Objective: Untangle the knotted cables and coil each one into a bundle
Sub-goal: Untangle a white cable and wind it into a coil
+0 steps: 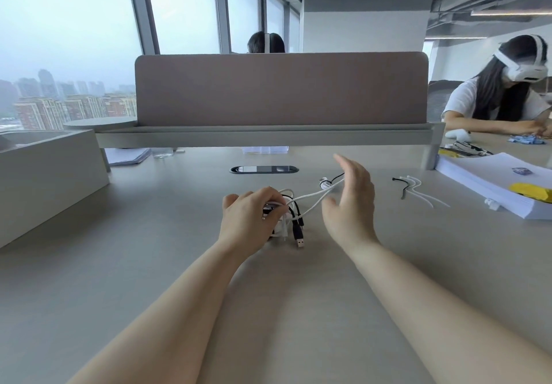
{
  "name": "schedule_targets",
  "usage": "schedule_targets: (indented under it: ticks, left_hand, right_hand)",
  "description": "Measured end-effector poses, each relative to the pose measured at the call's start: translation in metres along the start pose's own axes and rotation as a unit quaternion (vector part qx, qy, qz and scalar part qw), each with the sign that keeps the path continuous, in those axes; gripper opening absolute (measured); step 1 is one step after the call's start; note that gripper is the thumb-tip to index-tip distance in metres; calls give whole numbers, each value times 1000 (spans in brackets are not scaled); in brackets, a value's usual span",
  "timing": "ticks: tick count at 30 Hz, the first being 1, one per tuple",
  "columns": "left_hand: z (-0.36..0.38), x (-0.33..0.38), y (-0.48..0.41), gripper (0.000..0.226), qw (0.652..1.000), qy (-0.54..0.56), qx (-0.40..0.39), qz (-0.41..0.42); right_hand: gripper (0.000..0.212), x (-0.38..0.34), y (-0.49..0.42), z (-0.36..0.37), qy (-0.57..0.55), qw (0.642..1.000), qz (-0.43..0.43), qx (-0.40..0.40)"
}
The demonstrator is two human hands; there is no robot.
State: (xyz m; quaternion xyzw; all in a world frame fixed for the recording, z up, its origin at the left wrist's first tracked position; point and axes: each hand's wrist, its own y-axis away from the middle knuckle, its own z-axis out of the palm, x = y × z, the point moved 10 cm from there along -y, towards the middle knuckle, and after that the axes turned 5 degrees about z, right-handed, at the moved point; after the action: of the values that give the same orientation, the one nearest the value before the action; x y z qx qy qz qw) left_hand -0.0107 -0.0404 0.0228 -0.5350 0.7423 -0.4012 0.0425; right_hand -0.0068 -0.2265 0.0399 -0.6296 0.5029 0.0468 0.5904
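A tangle of white and black cables (pixel 286 213) lies on the grey desk (pixel 149 264) in the middle of the view. My left hand (pixel 251 219) grips the bunched part of the tangle, fingers curled over it. A black cable's USB plug (pixel 300 241) hangs out below the bunch. A white cable (pixel 313 197) runs up and right from the bunch to a small tied end (pixel 325 183). My right hand (pixel 351 201) is held upright beside that white strand, fingers straight and spread, with the strand passing behind the palm.
Loose black and white cable ties (pixel 413 188) lie to the right. A stack of white paper (pixel 495 183) with a yellow object sits at the right edge. A cable port (pixel 264 169) and a partition (pixel 280 88) are ahead. A grey box (pixel 44 174) stands left. Another person (pixel 504 94) sits at the far right.
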Motion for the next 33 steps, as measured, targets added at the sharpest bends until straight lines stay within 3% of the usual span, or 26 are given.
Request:
schedule_targets:
  ticks: [2,5,9,12,15,19,24,29,33]
  left_hand:
    - [1,0,0,12,1000,-7,-1,2]
    - [-3,-3,1,5,1000,-5,14,-10]
    - [-10,-11,1,6,998,20,31,-52]
    - [-7,-6,1,7,999,28,21,-42]
    - [-4,1,1,9,1000,22,14,-14]
    - [3,8,2,40,999,8,-36,20]
    - [2,1,0,22,1000,-13,-17,-11]
    - [-6,-25,1,8,996,30,13,-86]
    - [-7,-35,4,12,987,80,45,-132]
  right_hand:
    - [59,-26,13,13,68,991,-108,-40]
    - [25,-28,21,29,146,978,-136,-61]
    - [22,-6,9,21,150,986,-47,-48]
    - [20,14,6,15,54,994,72,-57]
    - [17,21,8,18,-29,989,131,-55]
    - [14,21,7,14,-88,984,152,-39]
    - [12,17,7,11,-119,981,147,-32]
    - [13,34,2,-3,-180,960,211,28]
    - [18,42,4,13,-96,972,206,-61]
